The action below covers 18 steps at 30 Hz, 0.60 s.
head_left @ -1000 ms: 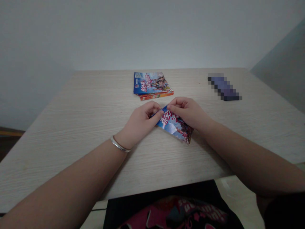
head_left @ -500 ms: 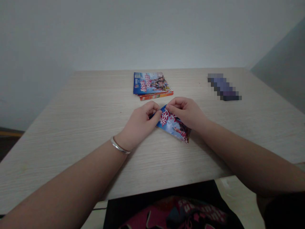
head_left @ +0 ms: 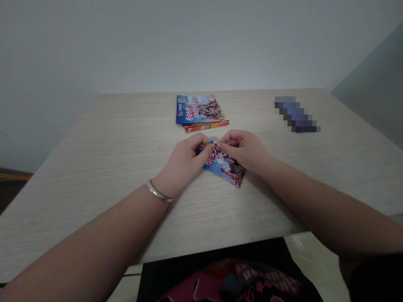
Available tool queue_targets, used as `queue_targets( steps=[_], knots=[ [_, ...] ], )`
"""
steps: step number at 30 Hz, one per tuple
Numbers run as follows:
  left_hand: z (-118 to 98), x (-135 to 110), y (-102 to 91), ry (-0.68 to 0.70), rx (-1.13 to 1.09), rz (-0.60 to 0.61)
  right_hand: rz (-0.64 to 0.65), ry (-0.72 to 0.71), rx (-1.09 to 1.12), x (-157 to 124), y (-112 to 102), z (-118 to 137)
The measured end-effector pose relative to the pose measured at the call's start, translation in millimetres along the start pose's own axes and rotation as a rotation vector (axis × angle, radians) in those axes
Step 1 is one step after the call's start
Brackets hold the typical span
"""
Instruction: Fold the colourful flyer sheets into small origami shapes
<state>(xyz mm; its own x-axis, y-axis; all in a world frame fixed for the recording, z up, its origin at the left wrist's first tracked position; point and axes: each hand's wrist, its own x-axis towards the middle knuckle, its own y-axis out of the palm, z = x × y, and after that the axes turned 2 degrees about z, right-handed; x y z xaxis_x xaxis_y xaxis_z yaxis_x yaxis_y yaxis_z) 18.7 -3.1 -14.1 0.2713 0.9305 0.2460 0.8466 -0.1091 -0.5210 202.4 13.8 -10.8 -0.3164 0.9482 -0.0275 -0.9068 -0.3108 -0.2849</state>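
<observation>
Both hands pinch the upper edge of a small, glossy blue leaflet (head_left: 224, 168) printed with red-and-white lettering and a picture. My left hand (head_left: 186, 158) grips its upper-left part between thumb and curled fingers; a silver bangle is on that wrist. Close beside it, my right hand (head_left: 248, 152) is closed on the top edge, thumb in front. The leaflet slants down to the right just above or on the tabletop; I cannot tell which. Fingers cover part of its lettering. Just beyond the hands lies a stack of similar blue leaflets (head_left: 200, 110) with orange edges underneath.
A blurred-out dark, flat rectangular object (head_left: 296, 114) lies at the back right of the pale wood-grain table (head_left: 119, 142). A grey-white wall (head_left: 201, 46) rises behind the table. At the near edge are dark clothing and a pink printed fabric (head_left: 214, 283).
The leaflet has shifted slightly left, and its lower right corner has moved left too. My right hand has come a little closer to my left. The stack has not moved.
</observation>
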Motion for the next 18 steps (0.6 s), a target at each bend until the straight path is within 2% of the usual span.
queue_targets(
  steps=[11, 15, 18],
  knots=[
    [2.6, 0.4, 0.1, 0.006, -0.110, 0.063, 0.056, 0.008, -0.008, 1.4, -1.4, -3.8],
    [-0.1, 0.7, -1.1, -0.008, -0.075, 0.028, 0.052, -0.007, 0.000, 0.7, 0.7, -4.0],
    [-1.9, 1.1, -2.0, -0.007, -0.041, -0.002, 0.047, 0.038, 0.013, 1.5, 1.2, -3.7]
  ],
)
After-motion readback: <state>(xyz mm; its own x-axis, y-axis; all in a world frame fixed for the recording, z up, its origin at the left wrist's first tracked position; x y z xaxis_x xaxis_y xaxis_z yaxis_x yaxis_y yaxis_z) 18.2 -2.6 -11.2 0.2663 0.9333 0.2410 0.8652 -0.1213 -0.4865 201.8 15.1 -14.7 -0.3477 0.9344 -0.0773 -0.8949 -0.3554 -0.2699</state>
